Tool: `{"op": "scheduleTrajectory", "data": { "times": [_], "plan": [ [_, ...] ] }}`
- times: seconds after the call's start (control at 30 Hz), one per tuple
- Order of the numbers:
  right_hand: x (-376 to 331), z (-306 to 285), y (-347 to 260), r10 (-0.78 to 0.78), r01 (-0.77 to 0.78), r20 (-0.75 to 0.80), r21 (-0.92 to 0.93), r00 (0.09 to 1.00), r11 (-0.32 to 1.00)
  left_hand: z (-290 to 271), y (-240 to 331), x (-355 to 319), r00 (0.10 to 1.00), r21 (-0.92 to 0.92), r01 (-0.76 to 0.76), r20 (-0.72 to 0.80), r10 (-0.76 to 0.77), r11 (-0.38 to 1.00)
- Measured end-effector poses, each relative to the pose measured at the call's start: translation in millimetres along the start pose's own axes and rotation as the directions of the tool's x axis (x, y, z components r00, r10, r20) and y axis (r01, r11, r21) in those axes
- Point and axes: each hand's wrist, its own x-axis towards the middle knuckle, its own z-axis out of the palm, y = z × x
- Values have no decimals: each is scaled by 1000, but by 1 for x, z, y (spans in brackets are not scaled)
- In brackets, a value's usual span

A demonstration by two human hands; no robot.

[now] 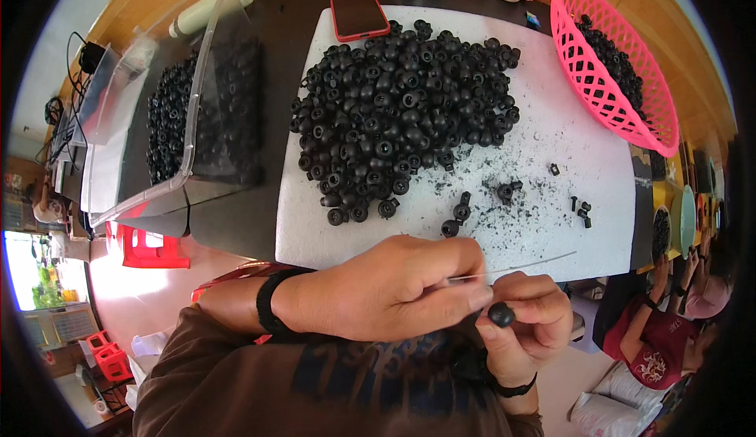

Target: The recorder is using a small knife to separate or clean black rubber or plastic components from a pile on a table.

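My left hand [402,289] is closed in a pinch on a thin metal pick-like tool [543,262], whose long tip points right past my other hand. Between the fingertips of my right hand [529,323] sits a round black plastic piece [501,314] that looks like a cord stopper. Both hands are close together just off the near edge of a white foam board [551,201]. On the board lies a big heap of similar black pieces [394,106]. Two loose pieces [457,216] are nearest my left hand. The grip ends of the tool are partly hidden by my fingers.
A clear plastic bin [193,114] of black pieces stands at the left. A pink basket [622,106] with small black parts is at the far right. A red-edged phone [359,16] lies behind the heap. Black crumbs [504,209] dot the board. Other people [654,327] sit at the right.
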Motion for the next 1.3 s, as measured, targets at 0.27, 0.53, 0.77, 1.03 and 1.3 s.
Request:
{"op": "scheduleTrajectory", "data": {
  "times": [0.27,0.53,0.77,1.03,1.3],
  "plan": [
    [5,-5,-4,36,-16,82,-233,996,972,-4,1,10,989,-78,79,135,-68,994],
    [2,-7,3,120,-119,10,-36,993,992,1,-4,10,1000,24,6,23,-6,1000],
    [3,0,-2,153,-160,-85,-84,985,984,6,-9,4,948,462,-257,-50,314,849],
    [1,-2,-1,43,-51,-34,-311,999,949,12,-10,3,932,563,-267,-54,358,782],
    [2,-7,3,-40,34,-8,-365,999,930,10,-11,3,927,597,-260,-65,368,759]
  ]
}}
